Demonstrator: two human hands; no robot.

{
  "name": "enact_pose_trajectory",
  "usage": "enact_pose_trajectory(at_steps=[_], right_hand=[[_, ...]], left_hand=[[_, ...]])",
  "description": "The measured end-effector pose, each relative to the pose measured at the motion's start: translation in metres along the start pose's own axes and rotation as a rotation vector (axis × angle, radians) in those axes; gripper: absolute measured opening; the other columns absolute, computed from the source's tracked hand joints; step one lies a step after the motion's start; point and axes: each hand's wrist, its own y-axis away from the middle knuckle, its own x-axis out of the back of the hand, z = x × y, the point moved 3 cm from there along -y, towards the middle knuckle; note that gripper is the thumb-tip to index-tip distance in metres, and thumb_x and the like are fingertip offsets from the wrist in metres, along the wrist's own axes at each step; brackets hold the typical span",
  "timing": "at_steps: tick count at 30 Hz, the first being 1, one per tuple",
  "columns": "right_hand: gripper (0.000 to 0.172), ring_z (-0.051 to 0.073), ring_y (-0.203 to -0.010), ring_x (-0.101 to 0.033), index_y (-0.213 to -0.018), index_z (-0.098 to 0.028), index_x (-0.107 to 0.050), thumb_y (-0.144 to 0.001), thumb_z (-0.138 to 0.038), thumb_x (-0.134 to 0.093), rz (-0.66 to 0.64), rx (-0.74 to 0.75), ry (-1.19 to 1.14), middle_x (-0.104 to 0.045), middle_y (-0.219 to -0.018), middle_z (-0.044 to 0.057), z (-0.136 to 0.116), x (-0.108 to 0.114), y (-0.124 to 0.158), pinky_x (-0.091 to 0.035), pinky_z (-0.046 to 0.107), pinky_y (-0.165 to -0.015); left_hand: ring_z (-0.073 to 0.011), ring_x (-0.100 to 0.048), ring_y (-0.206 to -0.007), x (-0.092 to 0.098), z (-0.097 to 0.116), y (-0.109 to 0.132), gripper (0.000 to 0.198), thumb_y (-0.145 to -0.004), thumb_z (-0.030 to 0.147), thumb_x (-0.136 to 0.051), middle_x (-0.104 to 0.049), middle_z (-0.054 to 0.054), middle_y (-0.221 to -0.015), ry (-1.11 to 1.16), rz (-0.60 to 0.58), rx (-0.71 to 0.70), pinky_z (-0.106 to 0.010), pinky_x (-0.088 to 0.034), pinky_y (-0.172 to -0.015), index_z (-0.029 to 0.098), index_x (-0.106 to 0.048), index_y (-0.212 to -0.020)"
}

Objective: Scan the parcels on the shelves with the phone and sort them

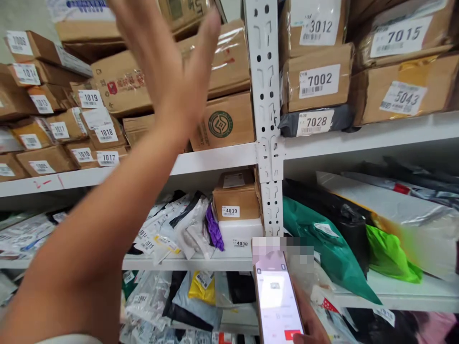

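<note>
My left hand [172, 71] is raised at the upper middle, with its forearm crossing the left half of the view. Its thumb stands apart from the fingers, which blur and run out of the top edge; nothing shows in it. Behind it are cardboard boxes [229, 62] on the upper shelf, one bearing a round green print [220, 124]. Low in the view, my right hand [311, 320] grips a smartphone [278, 298] upright, its thumb near a red button on the lit screen. The top of the phone is pixelated.
A white perforated post [267, 95] divides the shelving. Numbered cartons [319, 86] fill the upper right shelf [376, 136]. Below lie plastic mailing bags, including a green bag [326, 243] jutting past the shelf edge. Box 4039 [236, 198] sits on a white box [240, 234].
</note>
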Motion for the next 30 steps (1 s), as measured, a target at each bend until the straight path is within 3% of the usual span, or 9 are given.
enact_pose_trajectory(at_steps=[2, 3, 5, 8, 10, 12, 15, 21, 30], right_hand=[[0.096, 0.037, -0.122, -0.055, -0.142, -0.030, -0.040, -0.057, -0.040, -0.084, -0.012, -0.020, -0.010, -0.058, -0.137, 0.009, 0.005, -0.008, -0.001, -0.044, 0.047, -0.098], [0.090, 0.035, -0.118, -0.058, -0.138, -0.030, -0.044, -0.058, -0.036, -0.083, -0.022, -0.040, -0.017, -0.061, -0.133, 0.008, 0.008, -0.013, -0.003, -0.046, 0.043, -0.094], [0.078, 0.029, -0.104, -0.064, -0.131, -0.030, -0.050, -0.059, -0.027, -0.081, -0.026, -0.090, -0.036, -0.067, -0.123, 0.005, 0.015, -0.022, -0.010, -0.049, 0.037, -0.084], [0.063, 0.022, -0.086, -0.066, -0.121, -0.025, -0.054, -0.062, -0.016, -0.075, 0.006, -0.160, -0.033, -0.071, -0.104, 0.003, 0.032, -0.033, -0.026, -0.049, 0.031, -0.073], [0.055, 0.020, -0.077, -0.066, -0.114, -0.022, -0.054, -0.063, -0.015, -0.073, 0.034, -0.181, -0.004, -0.071, -0.094, 0.001, 0.047, -0.040, -0.039, -0.048, 0.029, -0.068], [0.046, 0.018, -0.072, -0.064, -0.110, -0.020, -0.054, -0.068, -0.019, -0.071, 0.057, -0.177, 0.024, -0.070, -0.090, 0.001, 0.063, -0.046, -0.050, -0.047, 0.029, -0.065], [0.036, 0.017, -0.077, -0.063, -0.109, -0.021, -0.052, -0.076, -0.023, -0.067, 0.077, -0.166, 0.068, -0.070, -0.092, 0.000, 0.087, -0.053, -0.062, -0.047, 0.028, -0.069], [0.038, 0.018, -0.081, -0.062, -0.108, -0.023, -0.052, -0.073, -0.018, -0.067, 0.057, -0.167, 0.152, -0.068, -0.094, -0.002, 0.122, -0.057, -0.070, -0.048, 0.028, -0.069], [0.038, 0.021, -0.090, -0.062, -0.108, -0.023, -0.054, -0.075, -0.032, -0.071, 0.076, -0.178, 0.254, -0.068, -0.103, 0.002, 0.149, -0.047, -0.068, -0.048, 0.032, -0.077]], left_hand=[[-0.0180, -0.039, -0.132, 0.036, 0.010, 0.094, 0.059, -0.090, 0.039, -0.051, -0.041, -0.008, -0.139, 0.376, -0.152, 0.136, -0.034, -0.034, -0.108, 0.010, -0.037, -0.140], [-0.0185, -0.044, -0.125, 0.051, 0.014, 0.148, 0.049, -0.087, 0.038, -0.057, -0.043, -0.005, -0.130, 0.535, -0.344, 0.293, -0.034, -0.045, -0.100, 0.021, -0.045, -0.132], [-0.0223, -0.040, -0.131, 0.079, 0.021, 0.260, 0.036, -0.092, 0.040, -0.049, -0.040, -0.004, -0.134, 0.695, -0.813, 0.777, -0.041, -0.044, -0.107, 0.034, -0.047, -0.128], [-0.0264, -0.027, -0.142, 0.121, 0.032, 0.384, 0.041, -0.092, 0.052, -0.046, -0.034, -0.003, -0.148, 0.813, -0.884, 1.502, -0.045, -0.047, -0.103, 0.039, -0.043, -0.130], [-0.0352, -0.033, -0.139, 0.135, 0.045, 0.427, 0.052, -0.088, 0.061, -0.047, -0.030, -0.006, -0.153, 1.041, -0.868, 1.863, -0.051, -0.055, -0.088, 0.036, -0.042, -0.133], [-0.0407, -0.041, -0.133, 0.143, 0.056, 0.443, 0.062, -0.086, 0.065, -0.046, -0.035, -0.010, -0.152, 1.239, -0.843, 2.105, -0.054, -0.058, -0.077, 0.035, -0.037, -0.139], [-0.0402, -0.050, -0.125, 0.148, 0.058, 0.447, 0.071, -0.086, 0.062, -0.048, -0.043, -0.011, -0.148, 1.282, -0.731, 2.245, -0.054, -0.059, -0.073, 0.038, -0.024, -0.148], [-0.0352, -0.060, -0.112, 0.160, 0.045, 0.460, 0.081, -0.082, 0.066, -0.053, -0.036, -0.007, -0.154, 1.034, -0.611, 2.259, -0.043, -0.061, -0.063, 0.044, -0.018, -0.151], [-0.0283, -0.058, -0.117, 0.169, 0.051, 0.476, 0.068, -0.090, 0.059, -0.046, -0.044, -0.006, -0.150, 1.027, -0.524, 2.233, -0.041, -0.059, -0.083, 0.041, -0.021, -0.151]])
